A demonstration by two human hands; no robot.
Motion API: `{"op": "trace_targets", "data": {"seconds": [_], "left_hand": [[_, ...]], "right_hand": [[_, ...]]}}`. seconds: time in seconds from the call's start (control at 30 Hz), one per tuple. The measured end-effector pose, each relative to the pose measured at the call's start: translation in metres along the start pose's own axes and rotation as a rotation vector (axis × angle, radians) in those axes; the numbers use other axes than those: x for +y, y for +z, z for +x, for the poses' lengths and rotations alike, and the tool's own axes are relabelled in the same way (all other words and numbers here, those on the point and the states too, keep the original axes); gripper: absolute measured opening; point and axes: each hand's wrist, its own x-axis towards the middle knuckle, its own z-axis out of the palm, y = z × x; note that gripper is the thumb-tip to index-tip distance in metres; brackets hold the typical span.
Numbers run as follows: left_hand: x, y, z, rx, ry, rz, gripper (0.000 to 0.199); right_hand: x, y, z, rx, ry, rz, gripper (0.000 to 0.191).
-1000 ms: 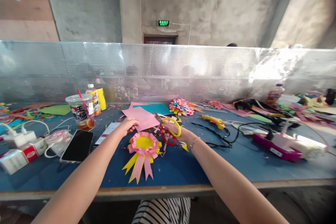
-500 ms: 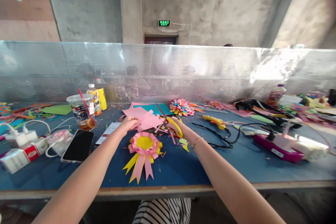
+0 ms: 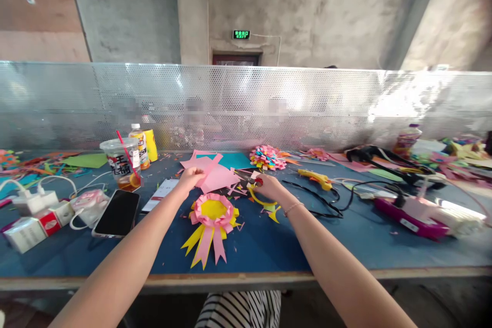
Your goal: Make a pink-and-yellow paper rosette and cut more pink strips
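Closed on the left edge of a pink paper sheet (image 3: pixel 220 178), my left hand (image 3: pixel 192 178) is at the middle of the table. A pink strip lies across the sheet. To its right, my right hand (image 3: pixel 270 187) is curled round yellow-handled scissors (image 3: pixel 257 199); the dark blades point left, low over paper scraps (image 3: pixel 235 190), and the fingertips are partly hidden. Nearer the front edge lies a pink and yellow paper rosette (image 3: pixel 212 209) with pointed ribbon tails.
Behind are teal paper (image 3: pixel 234 160) and a multicoloured paper flower (image 3: pixel 267 157). On the left stand a cup (image 3: pixel 122 164) and bottle (image 3: pixel 140 149), with a phone (image 3: pixel 117 213) nearer. Yellow pliers-like tool (image 3: pixel 315 178), black cable (image 3: pixel 323 205) and purple power strip (image 3: pixel 409 219) lie right.
My right hand has lowered the scissors, and their blades have swung down and away from the pink sheet. The pink strip now lies tilted the other way. My left hand has hardly moved.
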Motion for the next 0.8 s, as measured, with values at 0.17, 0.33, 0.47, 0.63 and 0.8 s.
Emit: {"op": "trace_targets", "data": {"seconds": [0.17,0.33,0.47,0.63,0.8], "left_hand": [[0.010,0.006,-0.008,0.035,0.117,-0.050,0.017],[0.017,0.013,-0.014,-0.015,0.047,-0.171,0.023],[0.023,0.020,-0.022,-0.023,0.051,-0.211,0.024],[0.036,0.030,-0.039,-0.097,0.154,-0.094,0.017],[0.042,0.037,-0.052,-0.150,0.218,0.092,0.019]], "right_hand": [[0.004,0.002,0.004,0.017,-0.014,0.003,0.018],[0.006,-0.001,0.007,0.049,-0.002,0.041,0.019],[-0.006,-0.004,0.003,0.113,-0.080,0.321,0.022],[-0.029,-0.004,-0.006,0.055,-0.302,0.830,0.039],[-0.043,-0.011,-0.015,-0.027,-0.345,1.091,0.040]]}}
